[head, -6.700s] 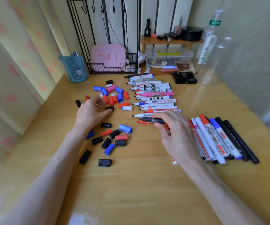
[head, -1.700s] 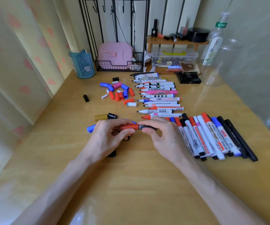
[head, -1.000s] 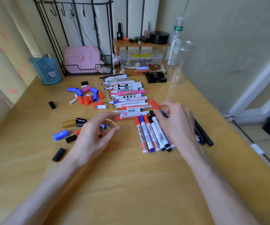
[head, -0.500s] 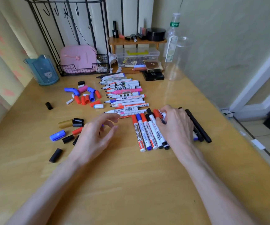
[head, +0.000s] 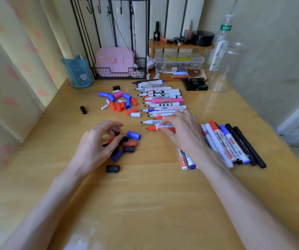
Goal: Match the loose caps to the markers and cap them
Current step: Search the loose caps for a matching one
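Currently right hand [head: 181,132] pinches uncapped red marker [head: 151,128]; left hand [head: 96,143] curls over loose caps [head: 129,143], can't tell if holding.

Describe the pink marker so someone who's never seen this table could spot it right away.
On the wooden table, a row of uncapped markers runs from the right hand back toward the wire rack. Around the middle of that row lies the pink marker, tip pointing left; its barrel is solid pink, while its neighbours are white.

Left hand [head: 98,143] covers some caps [head: 129,143], maybe pinching one; right hand [head: 182,132] hides most of red marker [head: 153,128], frame center.
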### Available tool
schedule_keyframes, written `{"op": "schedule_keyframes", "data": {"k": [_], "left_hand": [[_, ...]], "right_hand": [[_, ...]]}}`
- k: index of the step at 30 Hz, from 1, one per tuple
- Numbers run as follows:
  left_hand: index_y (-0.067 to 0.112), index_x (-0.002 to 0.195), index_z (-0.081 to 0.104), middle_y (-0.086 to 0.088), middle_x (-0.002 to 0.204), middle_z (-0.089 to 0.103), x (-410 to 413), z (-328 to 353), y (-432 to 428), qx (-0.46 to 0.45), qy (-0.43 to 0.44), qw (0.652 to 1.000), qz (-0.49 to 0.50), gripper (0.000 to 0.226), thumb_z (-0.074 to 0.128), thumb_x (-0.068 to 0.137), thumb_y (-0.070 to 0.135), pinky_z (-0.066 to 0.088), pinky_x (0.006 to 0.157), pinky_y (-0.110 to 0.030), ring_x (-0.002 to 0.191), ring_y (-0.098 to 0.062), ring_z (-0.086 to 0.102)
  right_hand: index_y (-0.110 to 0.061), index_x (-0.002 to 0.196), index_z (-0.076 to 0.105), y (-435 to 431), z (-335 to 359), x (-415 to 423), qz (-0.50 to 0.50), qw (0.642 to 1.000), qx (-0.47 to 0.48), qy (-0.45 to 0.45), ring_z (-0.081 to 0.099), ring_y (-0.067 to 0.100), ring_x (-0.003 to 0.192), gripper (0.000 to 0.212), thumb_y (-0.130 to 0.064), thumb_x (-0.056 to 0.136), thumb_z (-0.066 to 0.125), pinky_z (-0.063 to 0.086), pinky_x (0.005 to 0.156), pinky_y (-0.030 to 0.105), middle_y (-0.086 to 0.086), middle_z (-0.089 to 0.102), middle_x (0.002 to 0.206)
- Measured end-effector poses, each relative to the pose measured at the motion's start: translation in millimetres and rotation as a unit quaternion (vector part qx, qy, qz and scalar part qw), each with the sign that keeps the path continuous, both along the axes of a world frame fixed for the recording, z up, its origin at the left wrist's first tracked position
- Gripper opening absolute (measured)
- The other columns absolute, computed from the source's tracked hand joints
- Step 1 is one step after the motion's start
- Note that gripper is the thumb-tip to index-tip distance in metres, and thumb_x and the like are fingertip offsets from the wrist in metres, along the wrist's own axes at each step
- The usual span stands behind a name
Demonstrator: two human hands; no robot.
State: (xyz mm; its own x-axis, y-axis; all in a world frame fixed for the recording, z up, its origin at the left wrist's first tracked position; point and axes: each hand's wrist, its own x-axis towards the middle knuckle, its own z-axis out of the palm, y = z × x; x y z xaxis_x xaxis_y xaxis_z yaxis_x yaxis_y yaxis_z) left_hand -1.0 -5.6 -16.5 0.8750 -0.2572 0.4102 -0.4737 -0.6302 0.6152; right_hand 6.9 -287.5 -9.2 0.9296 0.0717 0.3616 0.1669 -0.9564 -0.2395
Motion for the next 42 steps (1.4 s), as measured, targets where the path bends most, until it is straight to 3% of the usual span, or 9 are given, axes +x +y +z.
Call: {"op": "schedule_keyframes", "data": {"k": [7, 10, 14, 18, 24, 30, 34, 38, 42], "left_hand": [[0.035, 0.106, 0.074, 0.018, 0.105, 0.066, 0, -8, 4, 0.05, 0.006, 0.999, -0.006, 0.014, 0.076, 0.092, 0.034, 0.056, 0.081, -0.037, 0.098, -0.005, 0.062], [0.032, 0.109, 0.075, 0.012, 0.11, 0.064, 3, -14, 1, 0.096, -0.012, 0.995, -0.024, 0.016, 0.075, 0.094, 0.026, 0.055, 0.085, -0.045, 0.105, -0.017, 0.058], [0.031, 0.114, 0.075, 0.013, 0.107, 0.064, 7, -8, 10, 0.095, -0.021, 0.995, 0.009, 0.02, 0.075, 0.093, 0.028, 0.053, 0.082, -0.039, 0.102, -0.018, 0.059], [0.031, 0.11, 0.075, 0.014, 0.096, 0.062, 11, -8, 19, 0.099, 0.008, 0.993, 0.064, 0.022, 0.074, 0.09, 0.041, 0.053, 0.073, -0.039, 0.092, -0.016, 0.058], [0.027, 0.099, 0.077, 0.01, 0.087, 0.061, 10, -12, 8, 0.145, -0.009, 0.985, 0.095, 0.009, 0.075, 0.091, 0.028, 0.042, 0.066, -0.032, 0.092, -0.022, 0.055], [0.023, 0.1, 0.076, 0.007, 0.095, 0.066, 12, -16, 10, 0.149, -0.01, 0.986, 0.074, 0.018, 0.073, 0.092, 0.039, 0.051, 0.076, -0.04, 0.094, -0.023, 0.05], [0.019, 0.1, 0.075, 0.004, 0.098, 0.066, 10, -13, 10, 0.15, -0.032, 0.985, 0.073, 0.015, 0.078, 0.091, 0.03, 0.051, 0.081, -0.042, 0.093, -0.023, 0.049], [0.024, 0.105, 0.068, 0.014, 0.099, 0.068, -2, 3, 1, 0.056, -0.023, 0.998, 0.015, 0.015, 0.071, 0.096, 0.036, 0.048, 0.081, -0.031, 0.097, -0.013, 0.06], [0.023, 0.104, 0.068, 0.018, 0.093, 0.071, -10, 11, -9, -0.002, 0.0, 1.0, -0.025, 0.01, 0.072, 0.097, 0.029, 0.045, 0.078, -0.015, 0.092, -0.005, 0.067]], "right_hand": [[-0.024, 0.103, 0.077, 7, -3, 13, 0.011, 1.0, -0.02, -0.003, 0.054, 0.028, 0.106, 0.019, -0.032, 0.087, 0.081, 0.037, 0.091, 0.038, 0.0, 0.069, 0.1], [-0.02, 0.101, 0.074, 10, 1, 13, 0.047, 0.997, 0.004, -0.066, 0.056, 0.026, 0.102, 0.013, -0.027, 0.091, 0.077, 0.03, 0.087, 0.033, -0.002, 0.068, 0.1], [-0.017, 0.102, 0.067, 13, 11, 2, 0.076, 0.989, 0.039, -0.122, 0.061, 0.022, 0.094, 0.007, -0.019, 0.097, 0.071, 0.032, 0.085, 0.034, -0.004, 0.071, 0.097], [-0.019, 0.105, 0.063, 8, 13, -10, 0.084, 0.99, 0.041, -0.106, 0.064, 0.019, 0.095, 0.008, -0.017, 0.1, 0.068, 0.034, 0.09, 0.036, -0.008, 0.072, 0.097], [-0.019, 0.108, 0.061, 9, 4, -20, 0.088, 0.992, 0.035, -0.088, 0.063, 0.019, 0.094, 0.012, -0.013, 0.1, 0.067, 0.037, 0.09, 0.04, -0.008, 0.071, 0.102], [-0.021, 0.113, 0.06, 16, 2, -27, 0.116, 0.989, 0.023, -0.087, 0.061, 0.018, 0.1, 0.013, -0.023, 0.101, 0.064, 0.038, 0.09, 0.04, -0.007, 0.065, 0.109], [-0.02, 0.113, 0.062, 17, 2, -31, 0.136, 0.986, 0.057, -0.074, 0.06, 0.017, 0.092, 0.012, -0.024, 0.101, 0.064, 0.045, 0.079, 0.037, -0.006, 0.061, 0.107], [-0.02, 0.114, 0.065, 17, 2, -35, 0.146, 0.981, 0.114, -0.05, 0.05, 0.003, 0.077, 0.015, -0.027, 0.101, 0.066, 0.042, 0.07, 0.025, -0.006, 0.063, 0.106], [-0.021, 0.113, 0.066, 19, 3, -36, 0.151, 0.981, 0.106, -0.061, 0.062, 0.016, 0.088, 0.015, -0.028, 0.1, 0.067, 0.05, 0.083, 0.041, -0.006, 0.068, 0.103]]}}
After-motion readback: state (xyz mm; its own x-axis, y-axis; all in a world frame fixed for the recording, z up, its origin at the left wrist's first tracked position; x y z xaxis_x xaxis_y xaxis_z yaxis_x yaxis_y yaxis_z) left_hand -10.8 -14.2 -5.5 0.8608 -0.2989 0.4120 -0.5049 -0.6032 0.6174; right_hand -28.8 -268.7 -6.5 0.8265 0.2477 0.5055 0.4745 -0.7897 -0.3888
